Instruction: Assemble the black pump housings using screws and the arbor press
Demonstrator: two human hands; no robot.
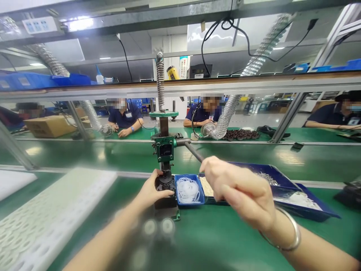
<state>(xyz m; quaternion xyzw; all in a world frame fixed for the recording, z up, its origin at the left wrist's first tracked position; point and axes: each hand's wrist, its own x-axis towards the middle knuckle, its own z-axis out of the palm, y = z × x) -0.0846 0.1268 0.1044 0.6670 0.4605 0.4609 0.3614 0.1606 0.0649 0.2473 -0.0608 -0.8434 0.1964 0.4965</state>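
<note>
A green-and-black hand press [165, 148] with a tall spring on top stands in the middle of the bench. My right hand [239, 188] is closed round the end of its lever [194, 151], which slopes down to the right. At the foot of the press, my left hand [149, 191] has its thumb and fingers around a dark fixture [166, 185] beneath the ram. Any workpiece inside it is hidden. In front of the press lie a few blurred, round whitish pieces [167, 226].
Right of the press sit a blue tray of white rings [188, 190], a bin of small cream pieces [206, 186] and larger blue bins [318, 212]. A white perforated tray [42, 214] lies at left. Co-workers [125, 116] sit beyond, under an overhead shelf [126, 89].
</note>
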